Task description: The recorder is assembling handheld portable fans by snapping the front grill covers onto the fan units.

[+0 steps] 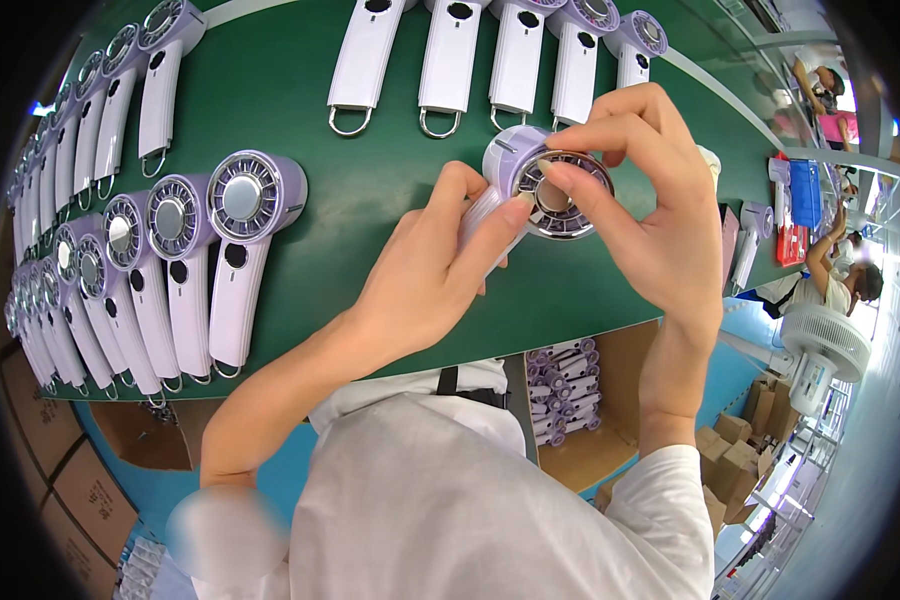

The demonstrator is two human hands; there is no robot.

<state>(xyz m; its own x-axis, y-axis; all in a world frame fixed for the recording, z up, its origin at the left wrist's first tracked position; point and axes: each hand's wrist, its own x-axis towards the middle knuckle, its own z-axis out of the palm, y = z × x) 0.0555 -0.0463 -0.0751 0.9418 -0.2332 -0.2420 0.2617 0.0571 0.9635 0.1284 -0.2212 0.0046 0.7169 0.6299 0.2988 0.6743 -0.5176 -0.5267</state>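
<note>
A white and purple handheld fan [506, 152] is tilted in front of me, above the green table. My left hand [410, 265] is wrapped round its white handle, with the thumb reaching up to the fan's head. Over that head my right hand [665, 195] pinches a round, chrome-rimmed front grille [580, 212] between thumb and fingers. The grille is at the face of the fan; whether it is seated or loose I cannot tell. My fingers cover part of both.
Finished-looking fans stand in rows at the left [242, 200] and along the far side [450, 60] of the green table [370, 210]. Below the near edge, a cardboard box [610, 440] holds many fans. A white floor fan [820, 345] and other people are at the right.
</note>
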